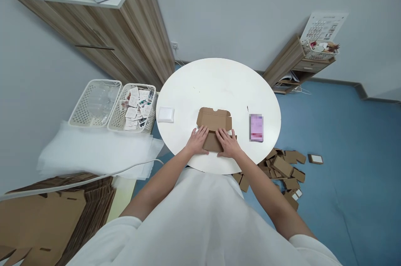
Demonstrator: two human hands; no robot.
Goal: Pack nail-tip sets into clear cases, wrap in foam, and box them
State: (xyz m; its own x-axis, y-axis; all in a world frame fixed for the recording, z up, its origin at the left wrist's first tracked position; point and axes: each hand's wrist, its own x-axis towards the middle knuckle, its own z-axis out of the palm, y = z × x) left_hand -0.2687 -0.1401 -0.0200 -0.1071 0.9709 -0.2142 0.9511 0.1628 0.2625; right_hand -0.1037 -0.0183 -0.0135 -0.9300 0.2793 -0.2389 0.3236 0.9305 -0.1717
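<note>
A small brown cardboard box (214, 119) lies on the white oval table (216, 82) near its front edge, its notched lid flap raised away from me. At the box's left side rests my left hand (198, 140), fingers stretched along the cardboard. On the opposite side, my right hand (228, 143) lies on the box with its fingers out. Both thumbs are near the front of the box. A flat white padded packet (166, 114) is on the table to the left. Over to the right lies a pink-purple rectangular item (256, 127), blurred out.
Left of the table stand two white baskets, one (95, 103) with clear plastic, another (133, 107) with small cards. Translucent sheets (94, 149) and stacked flat cardboard (40, 224) lie below them. Folded boxes (283, 165) are piled on the floor at right. A white cable (125, 169) crosses the left side.
</note>
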